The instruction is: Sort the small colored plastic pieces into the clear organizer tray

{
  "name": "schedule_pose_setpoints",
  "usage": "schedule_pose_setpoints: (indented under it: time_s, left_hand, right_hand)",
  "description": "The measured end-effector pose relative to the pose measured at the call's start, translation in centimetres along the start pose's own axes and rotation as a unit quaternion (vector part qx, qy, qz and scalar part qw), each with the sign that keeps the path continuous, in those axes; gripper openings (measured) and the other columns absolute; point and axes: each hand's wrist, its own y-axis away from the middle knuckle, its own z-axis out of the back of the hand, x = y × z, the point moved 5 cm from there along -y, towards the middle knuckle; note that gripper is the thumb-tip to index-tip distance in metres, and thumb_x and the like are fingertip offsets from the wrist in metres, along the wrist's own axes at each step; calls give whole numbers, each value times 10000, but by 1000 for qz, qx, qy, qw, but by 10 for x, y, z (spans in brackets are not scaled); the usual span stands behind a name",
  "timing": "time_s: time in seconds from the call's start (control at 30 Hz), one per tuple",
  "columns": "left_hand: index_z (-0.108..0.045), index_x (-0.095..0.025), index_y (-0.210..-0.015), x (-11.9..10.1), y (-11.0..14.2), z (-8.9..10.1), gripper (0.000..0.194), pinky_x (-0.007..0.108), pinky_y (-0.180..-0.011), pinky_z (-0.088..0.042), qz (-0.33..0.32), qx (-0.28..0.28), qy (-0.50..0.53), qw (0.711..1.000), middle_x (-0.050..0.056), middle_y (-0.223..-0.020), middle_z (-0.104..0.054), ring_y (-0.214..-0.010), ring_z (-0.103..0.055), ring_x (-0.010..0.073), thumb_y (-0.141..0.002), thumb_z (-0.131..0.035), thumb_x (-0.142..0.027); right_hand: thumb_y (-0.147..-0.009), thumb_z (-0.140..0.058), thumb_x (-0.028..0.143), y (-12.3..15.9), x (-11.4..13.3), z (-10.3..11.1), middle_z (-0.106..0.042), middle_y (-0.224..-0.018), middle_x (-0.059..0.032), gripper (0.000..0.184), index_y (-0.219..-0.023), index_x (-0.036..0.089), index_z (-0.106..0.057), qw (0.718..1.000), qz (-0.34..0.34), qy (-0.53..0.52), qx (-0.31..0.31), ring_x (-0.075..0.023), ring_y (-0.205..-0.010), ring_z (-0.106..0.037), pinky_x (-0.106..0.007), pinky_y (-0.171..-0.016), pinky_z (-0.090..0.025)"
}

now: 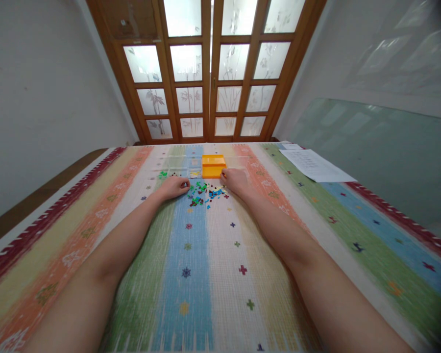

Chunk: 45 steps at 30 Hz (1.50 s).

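A loose pile of small green, blue, dark red and pale yellow pieces (198,201) lies on the striped tablecloth (191,289); their exact kind is too small to make out. At the pile's left edge is my left hand (173,187), its fingers curled together. My right hand (235,180) is by the front right corner of an open orange box (213,170), thumb and fingers closed. Whatever either hand pinches is hidden or too tiny to see. Behind my left hand stands a clear compartment box (182,166) with green, dark red and yellow pieces in separate compartments.
Another clear container (240,162) sits right of the orange box, partly behind my right hand. White paper sheets (314,164) lie farther right. A pane of greenish glass (375,162) leans along the right wall. Wooden doors with glass panels (208,83) stand beyond the table's far edge.
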Motion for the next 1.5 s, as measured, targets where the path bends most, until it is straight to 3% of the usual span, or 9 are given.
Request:
schedule_pose_setpoints:
  time_s: [0.27, 0.67, 1.0, 1.2, 1.5]
  left_hand:
    - [-749, -221, -999, 24, 0, 4, 265, 286, -634, -336, 45, -57, 4, 997, 31, -779, -688, -700, -587, 187, -903, -575, -396]
    - [-741, -230, -1005, 82, 22, 32, 257, 286, -640, -331, 277, -243, 3, 930, 32, -818, -701, -754, -608, 200, -918, -563, -394]
    - [-737, -244, -984, 108, 37, 29, 267, 296, -674, -371, 356, -273, 8, 894, 52, -877, -728, -835, -639, 233, -898, -560, -425]
    - [-741, -235, -1027, 109, 39, 28, 307, 306, -703, -400, 367, -265, 19, 891, 77, -938, -740, -873, -649, 245, -912, -542, -437]
    - [-742, -234, -1050, 99, 36, 30, 308, 296, -706, -406, 360, -242, 16, 901, 79, -944, -748, -883, -651, 241, -920, -539, -425]
  right_hand:
    - [-1042, -435, 351, -2, -1, -1, -768, -1083, -149, 369, -1092, 181, -759, 1000, 8, 8, -13, -249, -930, -681, -300, -755, -403]
    - [-1049, -389, 361, -3, -3, -5, -758, -1100, -157, 411, -1122, 181, -752, 1000, 10, 11, -5, -251, -934, -673, -305, -776, -398]
    - [-1051, -409, 350, 0, 0, 1, -763, -1108, -144, 381, -1137, 185, -742, 1000, -5, 17, 4, -250, -962, -683, -295, -774, -405]
    - [-1045, -426, 292, -2, -1, 4, -764, -1121, -148, 349, -1179, 204, -735, 1000, -7, 12, -11, -262, -971, -689, -308, -779, -410]
    - [-1039, -486, 341, -2, 10, -3, -765, -1123, -110, 315, -1186, 220, -737, 995, 96, -18, 11, -235, -997, -673, -285, -798, -388]
